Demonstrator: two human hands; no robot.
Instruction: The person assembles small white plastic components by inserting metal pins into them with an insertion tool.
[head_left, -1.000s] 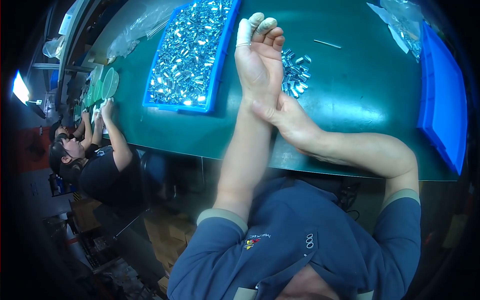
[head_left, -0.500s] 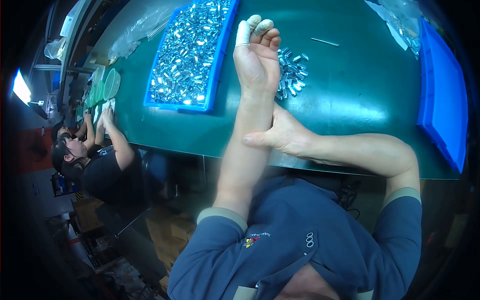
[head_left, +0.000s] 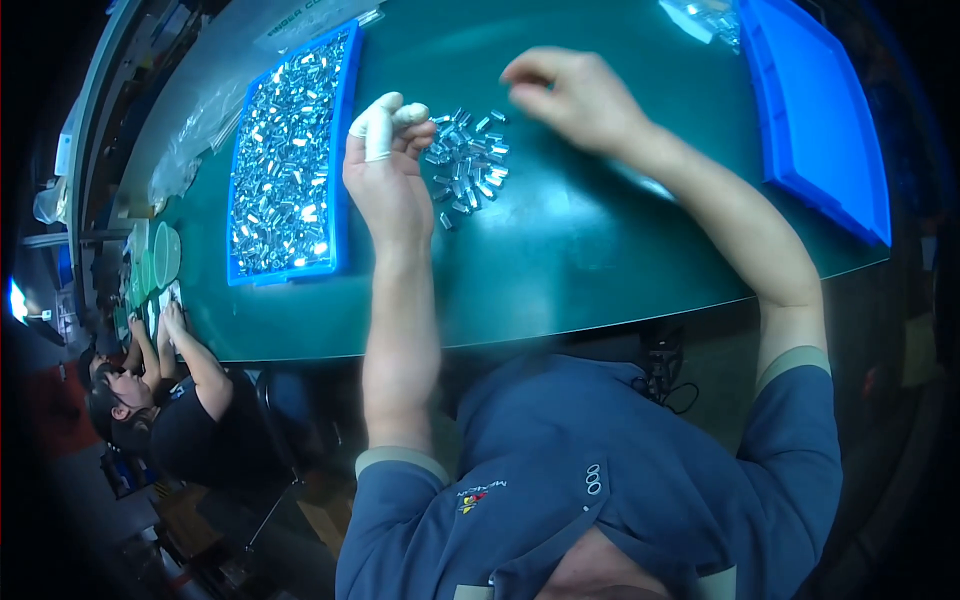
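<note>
My left hand [head_left: 392, 190] is raised above the table, palm turned up, with pale finger cots on several digits. Its fingers are loosely bent and apart, and nothing shows in them. Just beside those fingers lies a loose pile of small shiny metal sleeves [head_left: 468, 165]. To the right of the pile, my right hand [head_left: 585, 100] hovers over the table, somewhat blurred. Its thumb and forefinger curve together toward the left in a pinch; what they hold, if anything, is hidden. Left of my left hand stands a blue tray [head_left: 345, 170] filled with similar metal pieces [head_left: 285, 160].
The green table [head_left: 620, 270] runs across in front of me. An upright-edged blue tray [head_left: 825, 130] stands at right, beside a clear bag [head_left: 705, 20] of parts. More plastic bags [head_left: 185, 175] and green baskets [head_left: 165, 255] are at left, where other people [head_left: 175, 410] work.
My right hand has let go of my left forearm and moved out over the table, right of the pile. A thin metal rod seen there earlier is no longer visible. The whole view has shifted.
</note>
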